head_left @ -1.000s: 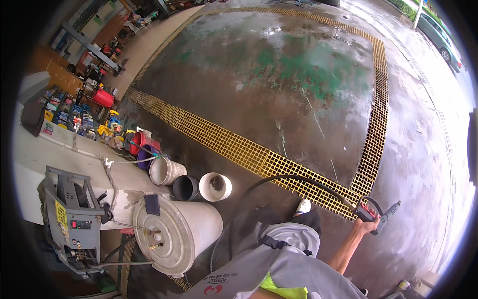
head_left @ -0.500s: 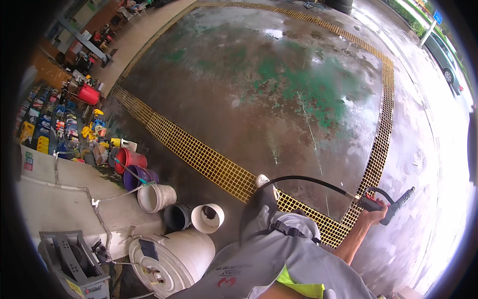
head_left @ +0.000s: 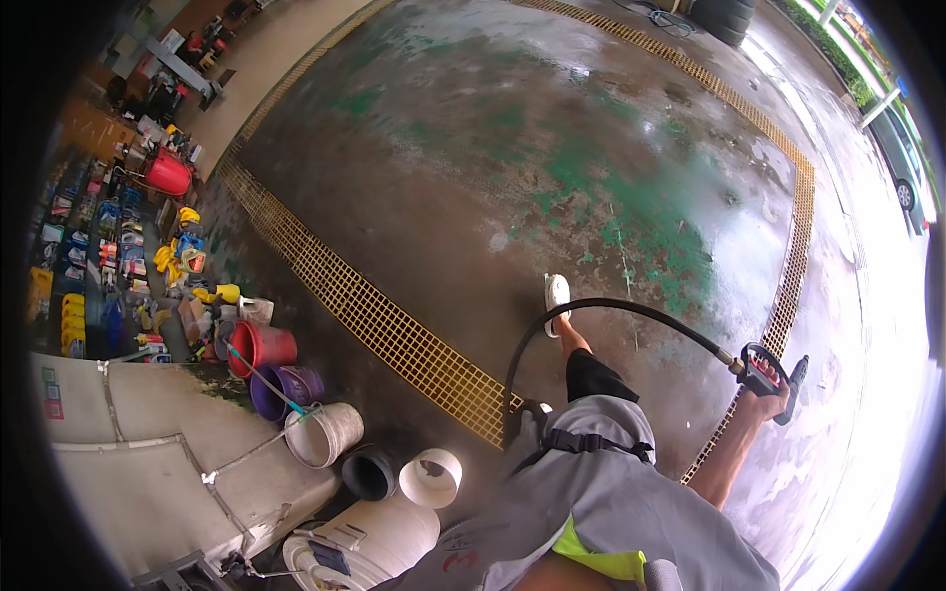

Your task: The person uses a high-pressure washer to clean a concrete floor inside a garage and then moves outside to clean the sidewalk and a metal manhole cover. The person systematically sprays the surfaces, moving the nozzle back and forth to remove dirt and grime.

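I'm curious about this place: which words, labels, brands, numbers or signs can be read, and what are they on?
None can be read clearly.
Grey garment: dark print and red emblem, too blurred.
Green-and-red sticker: too small.
Containers at left: any labels too small.
Blue sign: too small.

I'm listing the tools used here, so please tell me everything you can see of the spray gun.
The spray gun looks like dark plastic, with a looped guard beside the grip and a thick front part angled upward in the view. The right hand wraps around it, holding it above the floor. A brass-coloured coupling joins it to a black hose that arches leftward. No spray can be made out.
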### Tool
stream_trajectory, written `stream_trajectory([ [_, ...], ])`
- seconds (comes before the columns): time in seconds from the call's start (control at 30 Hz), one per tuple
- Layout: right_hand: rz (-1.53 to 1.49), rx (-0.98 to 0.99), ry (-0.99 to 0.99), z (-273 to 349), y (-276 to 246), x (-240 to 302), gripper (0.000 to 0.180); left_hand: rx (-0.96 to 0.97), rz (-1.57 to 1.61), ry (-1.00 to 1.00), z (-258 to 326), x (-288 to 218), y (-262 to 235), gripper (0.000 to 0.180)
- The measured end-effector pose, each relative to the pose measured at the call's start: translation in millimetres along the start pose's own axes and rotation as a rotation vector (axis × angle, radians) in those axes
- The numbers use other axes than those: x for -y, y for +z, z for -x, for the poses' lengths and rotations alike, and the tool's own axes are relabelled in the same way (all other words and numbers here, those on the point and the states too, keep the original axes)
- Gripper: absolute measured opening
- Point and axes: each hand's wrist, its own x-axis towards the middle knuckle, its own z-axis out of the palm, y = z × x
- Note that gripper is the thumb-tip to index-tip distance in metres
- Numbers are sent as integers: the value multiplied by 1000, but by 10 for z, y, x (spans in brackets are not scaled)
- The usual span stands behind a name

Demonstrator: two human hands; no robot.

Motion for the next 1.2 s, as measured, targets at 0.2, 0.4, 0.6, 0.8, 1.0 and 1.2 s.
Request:
stream_trajectory([
  [0.2, 55, 38, 211, -117, 1934, -2315, 18, -9, 44, -128, -701, -825, -132, 51],
  [0.4, 143, 147, 628, 501, 4400, -4854, 16, -98, 218, -301, -1142, -1949, -349, 52],
  [0.6, 164, 606, 952, 1632, 6594, -6752, 12, -187, 388, -388, -2115, -3112, -641, 53],
  [0.8, 316, 706, 865, 2302, 8128, -8725, 15, -305, 517, -470, -3593, -4136, -1428, 54],
  [1.0, 520, 751, 675, 2507, 9669, -10729, 32, -178, 730, -679, -4466, -5166, -3352, 62],
  [1.2, 1057, 1160, 764, 4454, 9679, -12369, 34, -339, 696, -760, -4701, -5932, -4597, 56],
])
